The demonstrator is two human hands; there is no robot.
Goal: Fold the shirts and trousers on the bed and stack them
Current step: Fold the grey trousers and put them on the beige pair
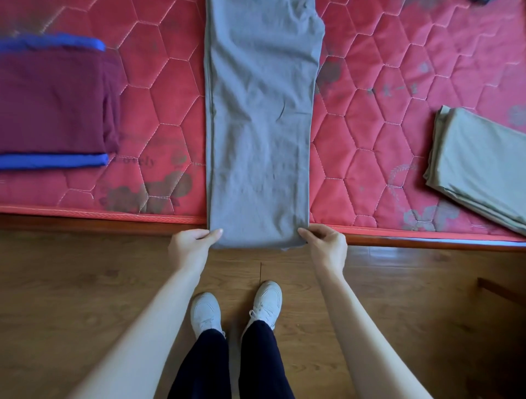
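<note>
Left hand [190,245]: arm reaches straight out, thumb on top, grip pinched tight on a corner.
Right hand [327,242]: arm reaches straight out, fingers curled, grip pinched tight on the other corner.

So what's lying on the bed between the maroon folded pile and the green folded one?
The grey trousers, stretched lengthwise across the red mattress, as the head view shows.

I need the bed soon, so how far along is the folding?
Two piles look done: a folded maroon garment lying on a blue one at the left, and a folded olive garment at the right. In hand: the grey trousers, laid lengthwise, with the left hand and right hand pinching the hem corners. Left: folding them up and stacking everything. A dark item at the top edge is unclear.
</note>
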